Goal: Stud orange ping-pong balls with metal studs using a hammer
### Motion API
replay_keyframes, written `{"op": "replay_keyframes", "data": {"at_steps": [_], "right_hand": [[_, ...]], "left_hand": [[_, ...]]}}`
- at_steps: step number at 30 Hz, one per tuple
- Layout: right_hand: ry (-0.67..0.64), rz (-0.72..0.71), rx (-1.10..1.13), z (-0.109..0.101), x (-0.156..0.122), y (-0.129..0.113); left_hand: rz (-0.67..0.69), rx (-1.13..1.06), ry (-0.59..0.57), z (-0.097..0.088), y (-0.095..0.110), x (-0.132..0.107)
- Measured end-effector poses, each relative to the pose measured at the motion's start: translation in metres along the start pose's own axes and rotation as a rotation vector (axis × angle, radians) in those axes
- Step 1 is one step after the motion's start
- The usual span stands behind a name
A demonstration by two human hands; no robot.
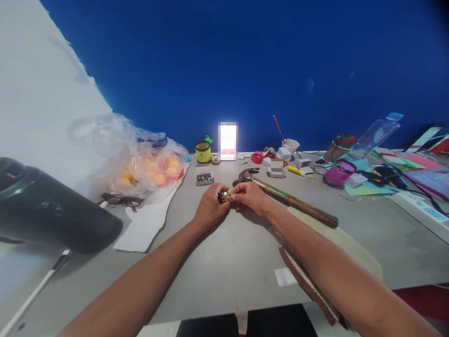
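My left hand (209,208) and my right hand (250,196) meet over the middle of the grey table (224,262). Both pinch a small shiny gold-and-dark object (224,196) between their fingertips; what it is I cannot make out. Just behind my right hand lies a hammer (286,197) with a brown wooden handle, its steel head pointing left. My right forearm rests over a flat beige piece with a dark brown edge (305,276).
A clear plastic bag of orange fruit (150,168) sits at the left, with a white sheet (147,224) under it and a black rounded object (52,210) nearer. A small tray of metal parts (204,179), a yellow cup (203,152), small boxes, coloured papers (403,173) and cables crowd the back and right.
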State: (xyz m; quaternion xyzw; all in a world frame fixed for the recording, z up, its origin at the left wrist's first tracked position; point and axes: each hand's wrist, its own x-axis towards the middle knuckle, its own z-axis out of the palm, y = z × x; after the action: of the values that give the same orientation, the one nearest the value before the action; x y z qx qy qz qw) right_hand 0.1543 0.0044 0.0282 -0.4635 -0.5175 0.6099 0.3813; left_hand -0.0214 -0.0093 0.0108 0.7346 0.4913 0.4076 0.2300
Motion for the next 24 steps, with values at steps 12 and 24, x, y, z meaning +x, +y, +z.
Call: {"op": "replay_keyframes", "data": {"at_steps": [12, 24], "right_hand": [[-0.007, -0.021, -0.048, 0.002, 0.0, -0.001], [0.482, -0.069, -1.311, -0.054, -0.001, -0.021]], "left_hand": [[-0.028, 0.0, -0.023, -0.003, 0.003, 0.001], [-0.153, -0.157, -0.015, -0.006, -0.001, 0.005]]}}
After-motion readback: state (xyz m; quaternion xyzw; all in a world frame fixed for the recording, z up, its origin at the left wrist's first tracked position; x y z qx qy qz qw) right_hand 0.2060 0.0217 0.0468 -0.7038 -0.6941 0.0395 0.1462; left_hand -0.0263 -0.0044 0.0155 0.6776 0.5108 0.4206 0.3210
